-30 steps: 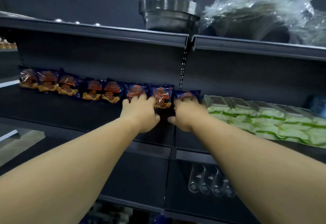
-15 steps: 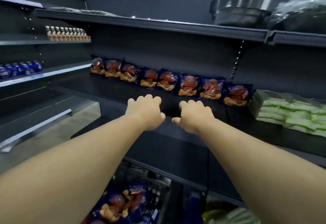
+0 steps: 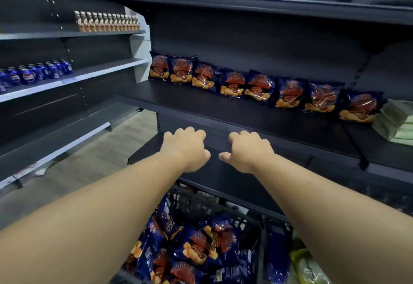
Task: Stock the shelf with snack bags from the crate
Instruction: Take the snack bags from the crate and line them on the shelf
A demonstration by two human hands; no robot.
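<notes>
Both hands (image 3: 185, 147) (image 3: 245, 149) drew back empty, loosely curled; snack bags (image 3: 259, 87) upright, row running left-right.

Snack bags (image 3: 257, 84) on shelf (image 3: 201, 107), above crate (image 3: 201, 203)

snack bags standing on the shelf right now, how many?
8, in one row along the back of the shelf, left to right. None looks hidden. More bags lie in the crate below.
</notes>
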